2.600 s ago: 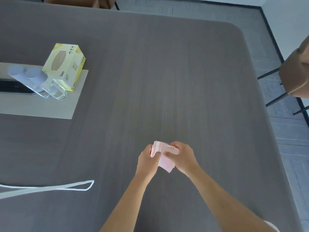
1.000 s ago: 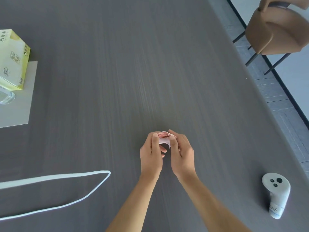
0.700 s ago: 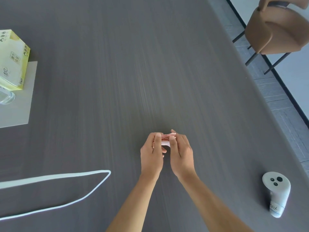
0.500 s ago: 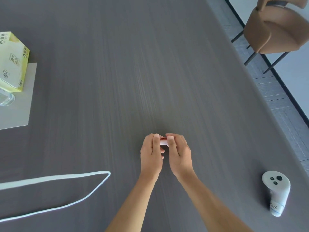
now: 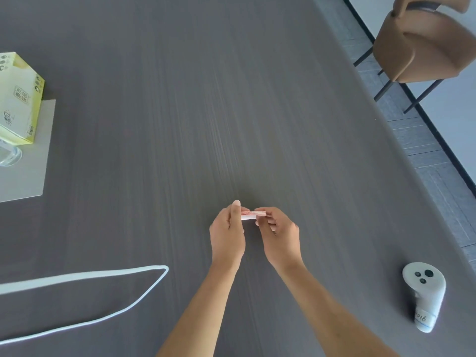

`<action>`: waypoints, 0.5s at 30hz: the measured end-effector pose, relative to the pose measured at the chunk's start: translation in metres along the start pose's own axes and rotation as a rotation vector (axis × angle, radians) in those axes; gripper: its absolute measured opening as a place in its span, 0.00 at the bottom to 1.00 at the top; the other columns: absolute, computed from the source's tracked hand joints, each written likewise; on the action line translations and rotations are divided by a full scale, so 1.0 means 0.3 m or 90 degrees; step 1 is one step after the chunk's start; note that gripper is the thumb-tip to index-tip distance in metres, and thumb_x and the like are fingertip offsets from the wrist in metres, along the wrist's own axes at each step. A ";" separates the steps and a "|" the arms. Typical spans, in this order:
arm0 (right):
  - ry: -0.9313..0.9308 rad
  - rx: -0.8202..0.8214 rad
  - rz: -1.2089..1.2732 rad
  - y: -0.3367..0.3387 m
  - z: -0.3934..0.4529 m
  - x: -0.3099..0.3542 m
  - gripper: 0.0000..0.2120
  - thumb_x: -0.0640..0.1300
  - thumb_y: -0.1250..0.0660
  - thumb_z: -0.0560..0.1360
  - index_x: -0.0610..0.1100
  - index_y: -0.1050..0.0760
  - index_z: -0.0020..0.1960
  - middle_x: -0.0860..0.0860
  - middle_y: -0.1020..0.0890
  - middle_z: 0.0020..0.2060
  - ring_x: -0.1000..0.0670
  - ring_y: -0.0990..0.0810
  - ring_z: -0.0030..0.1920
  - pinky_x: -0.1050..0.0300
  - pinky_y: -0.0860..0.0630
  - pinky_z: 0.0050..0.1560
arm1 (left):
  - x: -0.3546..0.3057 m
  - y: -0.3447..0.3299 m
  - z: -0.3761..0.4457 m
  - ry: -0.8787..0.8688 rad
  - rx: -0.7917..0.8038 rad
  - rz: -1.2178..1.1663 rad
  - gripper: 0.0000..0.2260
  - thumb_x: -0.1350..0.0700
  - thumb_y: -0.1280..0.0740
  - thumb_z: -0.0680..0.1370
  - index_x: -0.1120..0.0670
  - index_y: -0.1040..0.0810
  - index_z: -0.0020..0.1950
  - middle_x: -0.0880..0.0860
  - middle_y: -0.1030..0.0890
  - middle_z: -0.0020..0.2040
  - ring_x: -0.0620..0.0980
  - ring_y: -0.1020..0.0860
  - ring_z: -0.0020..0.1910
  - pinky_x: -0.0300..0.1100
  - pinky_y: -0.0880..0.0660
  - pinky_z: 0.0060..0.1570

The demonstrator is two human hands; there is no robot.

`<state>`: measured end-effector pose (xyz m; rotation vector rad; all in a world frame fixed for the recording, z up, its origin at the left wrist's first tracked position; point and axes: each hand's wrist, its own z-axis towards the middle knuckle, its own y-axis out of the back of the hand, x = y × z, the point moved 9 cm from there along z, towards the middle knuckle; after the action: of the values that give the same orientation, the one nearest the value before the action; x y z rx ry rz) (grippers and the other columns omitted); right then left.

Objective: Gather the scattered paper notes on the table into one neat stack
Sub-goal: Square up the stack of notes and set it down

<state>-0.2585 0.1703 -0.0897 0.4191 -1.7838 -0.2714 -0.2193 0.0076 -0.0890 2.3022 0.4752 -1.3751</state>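
Head camera looks down on my two hands meeting over the middle of the dark grey wood-grain counter (image 5: 231, 99). My left hand (image 5: 226, 233) grips the near-left end of the stack of pink paper notes (image 5: 252, 215), thumb up over the top, index fingertip poking above. My right hand (image 5: 279, 234) pinches the other end, fingers curled round the edge. So both hands are closed on that one small bundle, and I see it edge-on, a thin pinkish-white band with reddish lines along the sheets. It sits between my fingertips just above the counter; whether its lower edge touches the surface, I can't tell.

Off to my right, near the counter's edge, a white handheld controller (image 5: 423, 295) lies with its three dark buttons facing up and a label with handwriting near its base. On my left, a white cable (image 5: 103, 275) loops across the surface. Far left, a yellow tissue box (image 5: 18, 99) stands on a pale mat (image 5: 28, 171), with a clear glass item just beside it, cut off by the frame. Beyond the counter's right edge, a tan chair (image 5: 422, 45) stands on the floor.
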 end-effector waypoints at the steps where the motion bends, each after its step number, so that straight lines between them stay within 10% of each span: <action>1: 0.002 0.003 0.004 0.003 0.003 0.001 0.11 0.39 0.34 0.83 0.51 0.15 0.53 0.63 0.13 0.46 0.59 0.14 0.49 0.74 0.24 0.47 | -0.004 -0.003 0.002 0.003 -0.001 -0.003 0.21 0.45 0.41 0.86 0.50 0.14 0.43 0.49 0.20 0.33 0.40 0.27 0.29 0.28 0.29 0.30; 7: -0.103 0.010 0.038 0.030 0.024 -0.026 0.08 0.45 0.32 0.81 0.52 0.15 0.48 0.55 0.12 0.37 0.57 0.15 0.37 0.59 0.18 0.42 | -0.016 -0.024 -0.010 0.042 0.058 -0.031 0.12 0.40 0.40 0.79 0.47 0.23 0.51 0.49 0.16 0.43 0.39 0.23 0.31 0.37 0.27 0.37; 15: -0.281 0.024 0.114 0.173 0.021 -0.108 0.03 0.45 0.26 0.76 0.48 0.14 0.46 0.56 0.17 0.27 0.58 0.21 0.27 0.68 0.24 0.30 | 0.002 -0.065 -0.040 0.123 0.030 0.100 0.07 0.59 0.37 0.81 0.52 0.20 0.49 0.56 0.17 0.36 0.44 0.22 0.22 0.44 0.23 0.36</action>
<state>-0.2647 0.2308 -0.0993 0.2320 -2.2468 -0.2142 -0.2197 0.0306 -0.0879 2.4653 0.3141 -1.1062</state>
